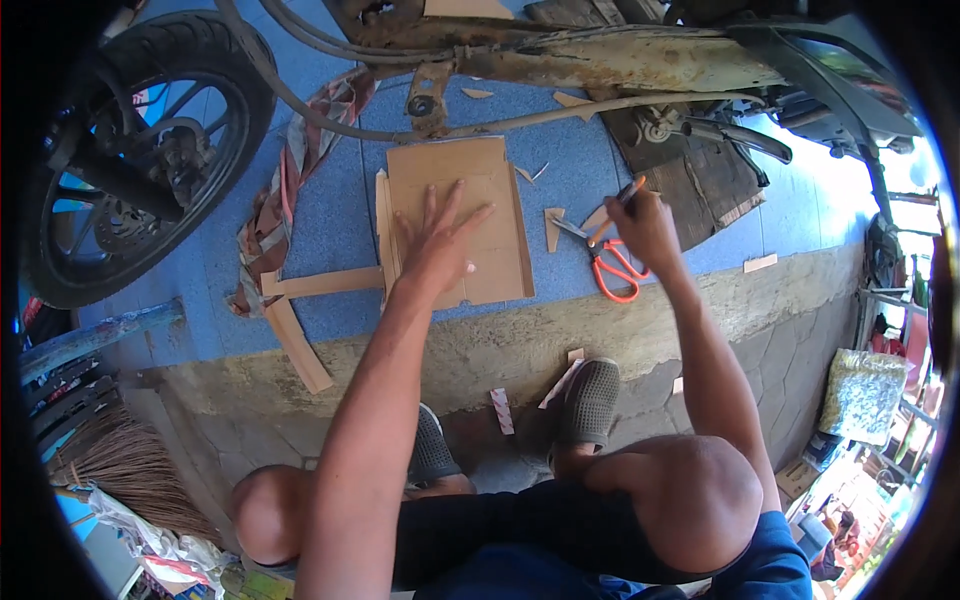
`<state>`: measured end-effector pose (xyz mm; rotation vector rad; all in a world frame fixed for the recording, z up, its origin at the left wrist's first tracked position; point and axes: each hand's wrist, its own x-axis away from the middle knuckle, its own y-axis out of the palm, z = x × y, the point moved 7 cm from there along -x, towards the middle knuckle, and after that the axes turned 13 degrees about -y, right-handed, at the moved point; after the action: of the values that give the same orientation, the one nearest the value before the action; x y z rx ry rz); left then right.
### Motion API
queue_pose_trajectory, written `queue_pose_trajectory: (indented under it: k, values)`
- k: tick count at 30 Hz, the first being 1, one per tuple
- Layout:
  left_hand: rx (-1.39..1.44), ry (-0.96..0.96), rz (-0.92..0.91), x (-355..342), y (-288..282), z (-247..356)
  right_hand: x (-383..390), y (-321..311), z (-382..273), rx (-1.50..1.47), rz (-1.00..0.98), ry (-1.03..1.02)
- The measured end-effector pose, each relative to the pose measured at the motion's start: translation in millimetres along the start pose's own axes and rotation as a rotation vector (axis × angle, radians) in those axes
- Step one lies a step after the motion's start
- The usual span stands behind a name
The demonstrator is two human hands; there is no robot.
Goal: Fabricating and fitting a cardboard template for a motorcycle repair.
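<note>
My left hand (436, 250) lies flat with fingers spread on a brown cardboard piece (485, 200), which rests on the blue tiled floor. To its right, my right hand (643, 225) is closed around a slim tool with an orange end (633, 189); its exact kind I cannot make out. Below and left of that hand lies a pair of scissors (618, 276) with orange handles, blades pointing up and left. Beside the blades is a small cardboard scrap (553, 230). Narrow cardboard strips (335, 282) extend from the left side of the big piece.
Across the far side runs a motorcycle's rusty frame (600, 65), with its wheel (150, 160) at the left. A twisted cloth strip (290, 190) and a worn wooden board (700, 190) lie on the tiles. A stick broom (130, 465) is at the lower left.
</note>
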<state>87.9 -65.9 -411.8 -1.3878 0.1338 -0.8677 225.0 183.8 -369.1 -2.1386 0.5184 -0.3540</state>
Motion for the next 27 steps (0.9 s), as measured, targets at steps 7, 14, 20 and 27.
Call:
queue_pose_trajectory:
  k: [7, 14, 20, 27]
  values:
    - [0.782, -0.429, 0.568, 77.4, 16.4, 31.0, -23.5, -13.3, 60.6, 0.243, -0.016, 0.033]
    - [0.568, -0.679, 0.894, 97.1, -15.3, -21.1, 91.8, 11.0, 25.7, 0.256, 0.010, -0.370]
    - [0.493, -0.773, 0.472, 21.7, -26.8, -102.0, 103.1, 42.9, 26.1, 0.280, -0.153, -0.314]
    - [1.347, -0.557, -0.101, 9.8, 9.2, -113.7, 137.1, 65.0, 9.5, -0.418, -0.373, 0.104]
